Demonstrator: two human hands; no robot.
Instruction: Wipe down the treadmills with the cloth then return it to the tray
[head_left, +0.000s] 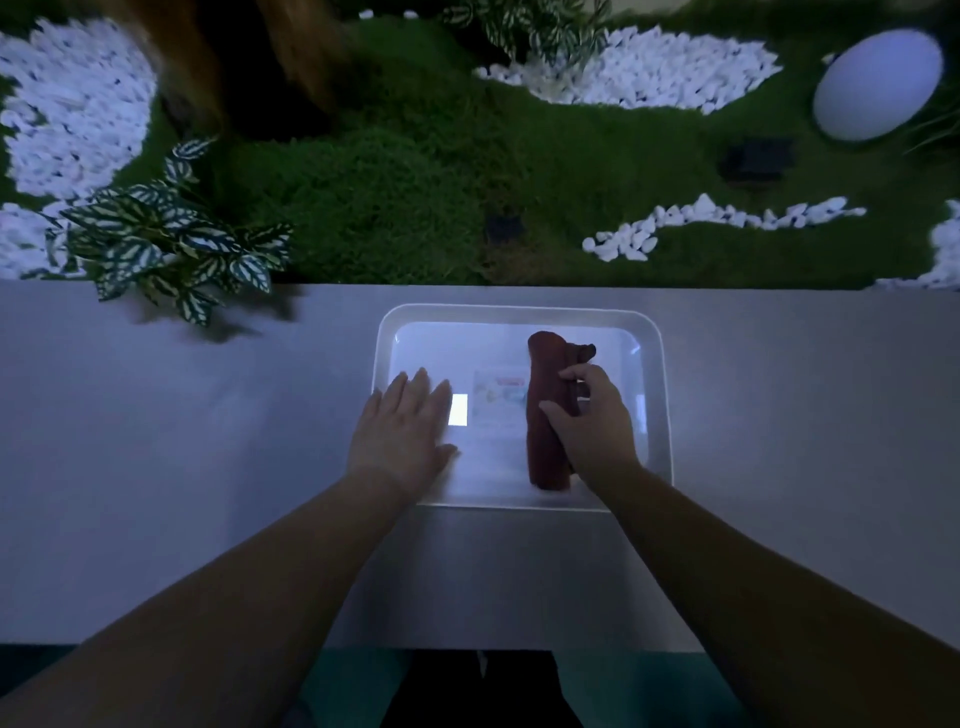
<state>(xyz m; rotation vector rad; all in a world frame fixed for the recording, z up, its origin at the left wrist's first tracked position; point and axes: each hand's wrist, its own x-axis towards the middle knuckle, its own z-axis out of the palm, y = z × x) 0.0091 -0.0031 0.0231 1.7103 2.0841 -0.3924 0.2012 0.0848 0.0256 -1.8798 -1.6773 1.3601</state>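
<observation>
A white rectangular tray (519, 315) sits on a pale ledge in front of me. A rolled reddish-brown cloth (545, 364) lies lengthwise in the tray's right half. My right hand (592, 421) is closed around the cloth's middle, thumb on its left side and fingers over the top. My left hand (402, 426) lies flat, palm down and fingers spread, over the tray's left edge. A small label or card (496, 397) rests on the tray floor between my hands. No treadmill is in view.
The pale ledge (156, 441) spans the whole width. Behind it lies a decorative bed of green moss (395, 208), white pebbles (78, 104), a striped-leaf plant (171, 244) overhanging the ledge at left, and a white egg-shaped lamp (878, 83) at far right.
</observation>
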